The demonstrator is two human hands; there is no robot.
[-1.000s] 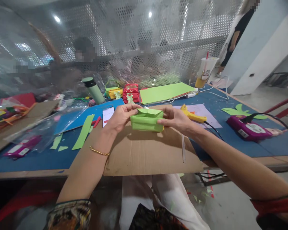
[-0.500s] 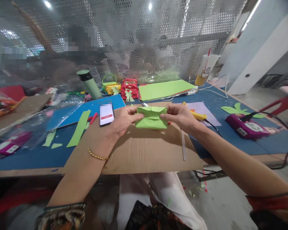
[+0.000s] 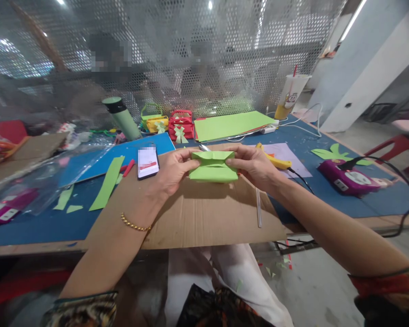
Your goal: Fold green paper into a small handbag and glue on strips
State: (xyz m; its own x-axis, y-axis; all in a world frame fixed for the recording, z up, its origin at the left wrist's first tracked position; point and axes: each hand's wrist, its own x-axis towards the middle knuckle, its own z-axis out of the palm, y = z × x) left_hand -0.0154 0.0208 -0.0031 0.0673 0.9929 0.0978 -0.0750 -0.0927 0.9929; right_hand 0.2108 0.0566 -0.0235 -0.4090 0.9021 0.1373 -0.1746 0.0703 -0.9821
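Observation:
Between my two hands is a folded green paper bag [image 3: 213, 173], small and box-like, with creased flaps along its top. My left hand [image 3: 179, 169] pinches its left end, thumb on the near side. At the right end my right hand [image 3: 252, 164] pinches it the same way. The bag is held above a sheet of brown cardboard [image 3: 204, 218], casting a shadow on it. Right behind my right hand lies a yellow glue gun [image 3: 278, 161] with a black cord. A clear glue stick [image 3: 258, 209] rests on the cardboard below that hand.
A phone [image 3: 148, 162] and a green paper strip [image 3: 107, 184] lie to the left. Behind stand a green flask [image 3: 122, 119], red paper bags [image 3: 181, 126], green sheets [image 3: 233, 125] and a drink cup [image 3: 292, 96]. A purple power socket [image 3: 348, 177] sits at right.
The bag's top flaps have shifted, and its front now tilts slightly more toward me. Both hands keep their pinch on its ends. The whole view has moved a little.

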